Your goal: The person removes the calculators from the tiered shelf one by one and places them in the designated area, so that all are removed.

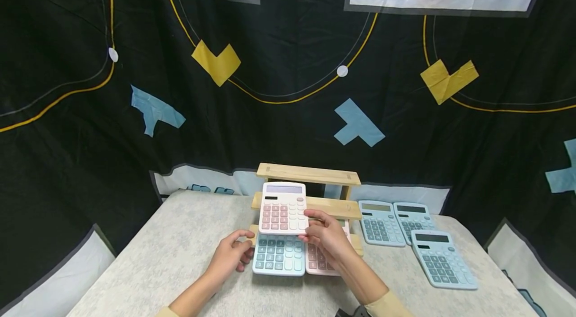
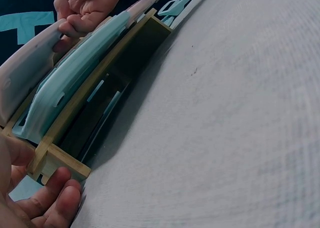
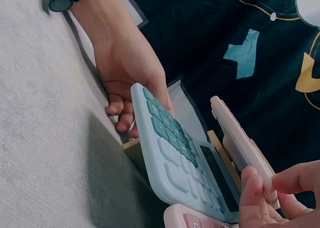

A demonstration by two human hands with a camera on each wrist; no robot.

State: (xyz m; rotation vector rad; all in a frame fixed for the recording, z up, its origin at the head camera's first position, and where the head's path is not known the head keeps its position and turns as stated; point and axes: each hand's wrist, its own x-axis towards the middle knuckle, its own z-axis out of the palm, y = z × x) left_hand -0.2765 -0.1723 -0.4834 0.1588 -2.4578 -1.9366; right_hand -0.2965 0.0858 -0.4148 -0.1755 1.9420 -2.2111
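A white-and-pink calculator (image 1: 282, 207) leans back in front of the middle board of a tiered wooden rack (image 1: 310, 174). My right hand (image 1: 330, 238) pinches its lower right edge between thumb and fingers. On the front tier below sits a light blue calculator (image 1: 279, 257), tilted back. Right beside it is another pink calculator (image 1: 320, 261), partly covered by my right hand and forearm. At the rack's left end, my left hand (image 1: 228, 256) grips the wooden end (image 2: 62, 160), thumb on one side and curled fingers on the other.
Several light blue calculators lie on the table to the right of the rack, the nearest one (image 1: 443, 259) overlapping the others. A pale textured tabletop (image 1: 148, 252) extends to the left. Behind the table hangs a black cloth (image 1: 279, 132) with yellow and blue patches.
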